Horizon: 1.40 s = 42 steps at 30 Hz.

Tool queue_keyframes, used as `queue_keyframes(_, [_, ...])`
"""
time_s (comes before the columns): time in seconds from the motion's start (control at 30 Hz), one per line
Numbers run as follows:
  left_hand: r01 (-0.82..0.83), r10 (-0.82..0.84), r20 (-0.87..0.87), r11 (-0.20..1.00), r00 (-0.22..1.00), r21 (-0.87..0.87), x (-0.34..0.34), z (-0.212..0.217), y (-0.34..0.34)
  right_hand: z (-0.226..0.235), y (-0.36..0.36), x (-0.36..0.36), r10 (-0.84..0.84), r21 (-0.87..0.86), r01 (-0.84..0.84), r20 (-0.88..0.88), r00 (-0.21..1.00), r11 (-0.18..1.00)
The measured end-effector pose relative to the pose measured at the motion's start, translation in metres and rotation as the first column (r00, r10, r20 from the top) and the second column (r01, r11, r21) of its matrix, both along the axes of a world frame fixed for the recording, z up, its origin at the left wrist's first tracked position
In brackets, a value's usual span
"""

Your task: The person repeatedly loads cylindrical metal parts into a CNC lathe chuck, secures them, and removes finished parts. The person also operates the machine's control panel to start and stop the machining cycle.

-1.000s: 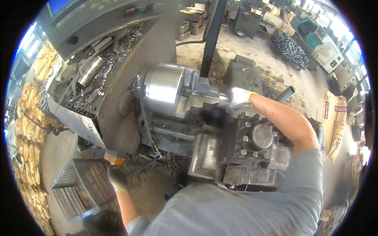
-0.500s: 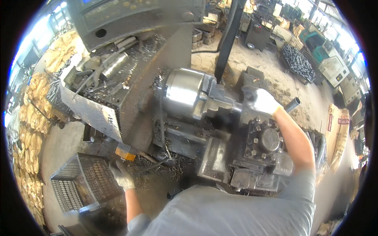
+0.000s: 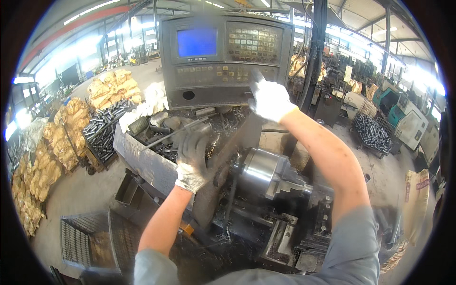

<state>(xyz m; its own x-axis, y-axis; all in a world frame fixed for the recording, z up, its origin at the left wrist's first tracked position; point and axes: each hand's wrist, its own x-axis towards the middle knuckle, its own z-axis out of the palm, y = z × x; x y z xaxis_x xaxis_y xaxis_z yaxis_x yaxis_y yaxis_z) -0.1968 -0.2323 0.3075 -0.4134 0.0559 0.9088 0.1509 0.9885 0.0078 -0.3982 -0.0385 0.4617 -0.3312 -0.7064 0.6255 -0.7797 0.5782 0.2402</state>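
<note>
My left hand (image 3: 192, 159), in a glove with dark grey fingers and a pale cuff, is raised with its fingers stretched upward. It holds nothing and hovers in front of the metal chip tray (image 3: 156, 166). My right hand (image 3: 273, 100), in a white glove, is up at the lower right of the machine's control panel (image 3: 223, 71). A blurred grey tip points up from it; I cannot tell whether this is a gloved finger or a held part. Below is the shiny lathe chuck (image 3: 260, 166), with a short bright metal workpiece (image 3: 308, 189) at its jaws.
Rods and metal pieces lie in the tray. A wire-mesh basket (image 3: 90, 213) stands at the lower left. The tool post (image 3: 324, 216) sits right of the chuck. A dark upright post (image 3: 319, 52) rises beside the panel. Bins of metal parts (image 3: 373, 133) stand farther off.
My right hand has moved from beside the chuck up to the control panel. My left hand has risen from near the mesh basket to the chip tray. The view has tilted upward.
</note>
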Motion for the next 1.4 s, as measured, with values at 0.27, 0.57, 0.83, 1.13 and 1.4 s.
queue_keyframes(0.27, [-0.027, 0.011, 0.139, 0.993, 0.990, 0.114, 0.005, 0.000, -0.005, 0.014, -0.049, -0.046, -0.162, -0.027, 0.163, 0.048, 0.986, 0.986])
queue_keyframes(0.57, [0.020, -0.025, 0.062, 0.996, 0.998, 0.091, 0.000, -0.004, -0.005, 0.055, -0.055, -0.050, -0.117, -0.183, 0.101, -0.073, 0.990, 0.978])
queue_keyframes(0.83, [-0.019, 0.011, 0.083, 0.995, 0.996, 0.094, 0.001, -0.004, -0.003, 0.066, -0.061, -0.066, -0.180, -0.126, 0.167, -0.102, 0.978, 0.978])
queue_keyframes(1.13, [-0.038, 0.033, 0.075, 0.997, 0.997, 0.073, -0.001, 0.000, 0.000, 0.034, -0.006, -0.079, -0.196, -0.250, 0.174, -0.064, 0.979, 0.953])
queue_keyframes(1.4, [-0.057, 0.048, 0.102, 0.995, 0.994, 0.086, 0.000, -0.004, 0.000, 0.031, -0.012, -0.099, -0.218, -0.165, 0.200, -0.096, 0.971, 0.966])
